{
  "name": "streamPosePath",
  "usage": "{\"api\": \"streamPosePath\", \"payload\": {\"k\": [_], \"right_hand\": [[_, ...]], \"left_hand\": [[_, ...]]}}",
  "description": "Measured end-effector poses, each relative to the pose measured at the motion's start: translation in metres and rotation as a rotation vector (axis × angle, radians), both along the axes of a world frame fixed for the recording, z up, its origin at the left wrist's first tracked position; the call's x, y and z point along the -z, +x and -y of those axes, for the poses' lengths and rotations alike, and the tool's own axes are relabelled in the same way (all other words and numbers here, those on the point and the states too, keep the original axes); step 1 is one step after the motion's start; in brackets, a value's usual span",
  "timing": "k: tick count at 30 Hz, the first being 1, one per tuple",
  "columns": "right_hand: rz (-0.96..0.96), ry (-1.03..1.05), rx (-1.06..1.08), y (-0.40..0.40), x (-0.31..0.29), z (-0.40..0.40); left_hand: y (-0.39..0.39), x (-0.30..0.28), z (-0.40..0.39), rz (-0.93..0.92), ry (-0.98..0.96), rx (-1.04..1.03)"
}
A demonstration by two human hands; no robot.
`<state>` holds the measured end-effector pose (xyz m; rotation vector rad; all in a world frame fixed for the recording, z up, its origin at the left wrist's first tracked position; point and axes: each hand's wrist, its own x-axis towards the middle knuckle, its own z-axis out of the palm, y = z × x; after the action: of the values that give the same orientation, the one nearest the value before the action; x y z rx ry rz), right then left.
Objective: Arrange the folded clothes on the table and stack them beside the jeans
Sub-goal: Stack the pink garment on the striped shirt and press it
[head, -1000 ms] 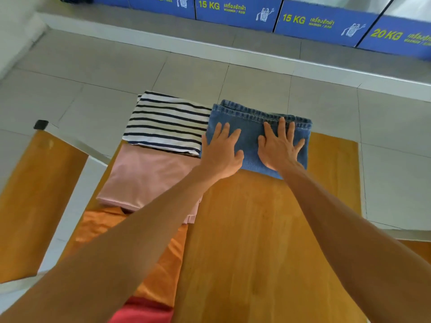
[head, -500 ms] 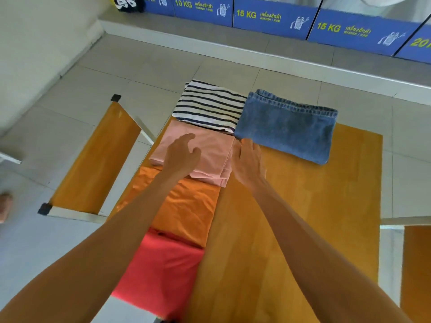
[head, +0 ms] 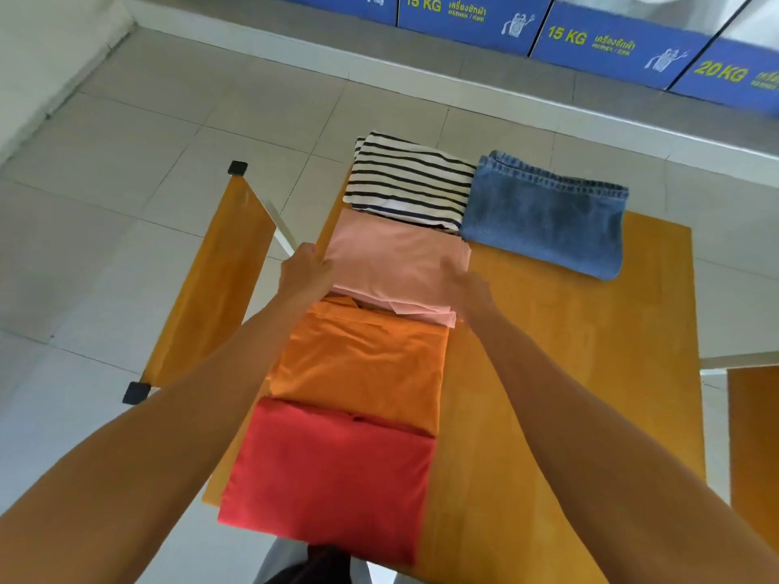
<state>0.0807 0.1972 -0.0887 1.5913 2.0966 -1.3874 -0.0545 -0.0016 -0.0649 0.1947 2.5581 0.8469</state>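
Folded blue jeans [head: 548, 219] lie at the far end of the wooden table [head: 569, 373]. Left of them sits a folded black-and-white striped shirt [head: 411, 181]. A row runs toward me along the table's left side: a pink folded garment [head: 392, 257], an orange one [head: 362, 360], and a red one [head: 333, 474] at the near edge. My left hand [head: 304, 271] grips the pink garment's left edge. My right hand [head: 466, 290] holds its right edge, fingers tucked under the cloth.
Wooden benches stand on the left [head: 210, 284] and right [head: 754, 448] of the table. Blue washing-machine panels [head: 472, 19] marked 15 KG and 20 KG line the raised ledge at the back. Grey floor tiles surround the table.
Both hands left the jeans and came back to the pink garment; they now grip its two side edges. The view has tilted down, showing the orange and red garments.
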Motion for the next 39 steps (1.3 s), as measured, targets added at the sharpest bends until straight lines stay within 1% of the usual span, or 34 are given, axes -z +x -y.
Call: {"api": "streamPosePath", "payload": {"k": [2,4,7,8,12,14,16,19,23,25,28,30,32,34,36,39], "right_hand": [[-0.001,0.009,0.058,-0.004,0.004,0.008],[0.008,0.075,0.142,-0.006,0.008,0.016],[0.141,0.241,0.174,-0.006,0.015,0.029],[0.173,0.264,0.18,-0.007,0.014,0.032],[0.178,0.228,0.19,-0.009,0.014,0.034],[0.161,0.22,0.182,-0.01,0.014,0.035],[0.124,0.228,0.205,-0.01,0.013,0.039],[0.053,0.22,0.253,-0.01,0.012,0.043],[-0.097,0.083,0.342,-0.003,0.014,0.042],[-0.127,0.036,0.344,0.0,0.011,0.039],[-0.197,0.071,0.324,0.0,-0.007,0.028],[-0.268,0.109,0.32,-0.004,-0.027,0.019],[-0.361,0.144,0.327,-0.013,-0.046,0.006],[-0.432,0.191,0.335,-0.027,-0.064,-0.008],[-0.487,0.249,0.34,-0.048,-0.075,-0.025],[-0.52,0.279,0.353,-0.08,-0.077,-0.049]], "left_hand": [[-0.006,0.01,-0.001,0.035,0.021,0.022],[-0.014,0.017,-0.003,0.032,0.031,0.043],[-0.023,0.028,-0.005,0.057,0.02,0.04],[-0.025,0.028,-0.005,0.07,0.009,0.044],[-0.028,0.03,-0.01,0.085,-0.059,0.069],[-0.031,0.029,-0.015,0.126,-0.075,0.078],[-0.033,0.028,-0.02,0.176,-0.063,0.072],[-0.034,0.028,-0.024,0.2,-0.015,0.058],[-0.034,0.025,-0.022,0.191,0.051,0.065],[-0.035,0.024,-0.018,0.174,0.078,0.086],[-0.036,0.015,-0.019,0.121,0.106,0.068],[-0.04,-0.002,-0.027,0.076,0.132,0.055],[-0.048,-0.023,-0.037,0.031,0.209,0.052],[-0.06,-0.042,-0.05,-0.004,0.295,0.046],[-0.078,-0.056,-0.07,-0.048,0.333,0.065],[-0.11,-0.057,-0.102,-0.041,0.391,0.067]]}}
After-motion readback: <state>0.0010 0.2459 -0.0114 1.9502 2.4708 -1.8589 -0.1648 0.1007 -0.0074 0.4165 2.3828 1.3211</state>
